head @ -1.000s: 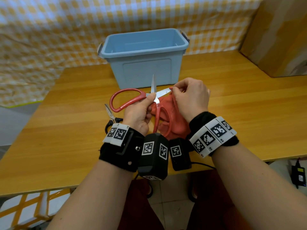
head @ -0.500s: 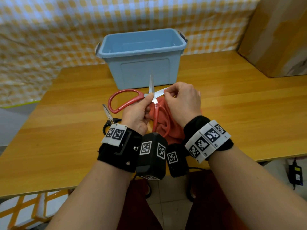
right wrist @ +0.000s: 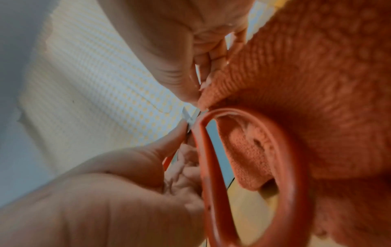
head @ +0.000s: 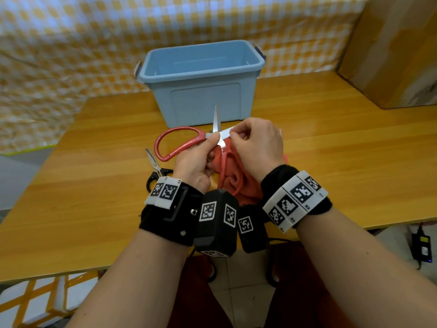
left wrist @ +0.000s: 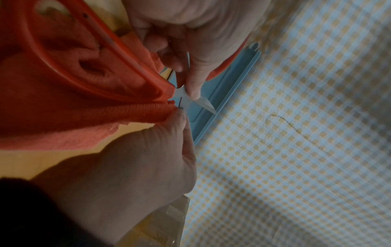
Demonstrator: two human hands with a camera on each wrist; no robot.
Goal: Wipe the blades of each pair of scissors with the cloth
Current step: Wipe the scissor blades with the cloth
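Risk first — open blades of red scissors (head: 189, 143) bare near my fingertips; slip of cloth (head: 238, 183) along edge could nick finger, or loose pinch lets scissors pivot. My left hand (head: 196, 162) pinches scissors at pivot, thumb on top, above tabletop (head: 331, 162). My right hand (head: 257, 145) pinches cloth round sideways blade — wrists close together. Black scissors (head: 155, 169) lie flat at left, untouched.

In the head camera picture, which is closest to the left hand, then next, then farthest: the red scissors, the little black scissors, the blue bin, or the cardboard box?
From the left hand:
1. Red scissors, held in it.
2. Black scissors, just left on the table.
3. Blue bin, behind, mid-table.
4. Cardboard box, far right.
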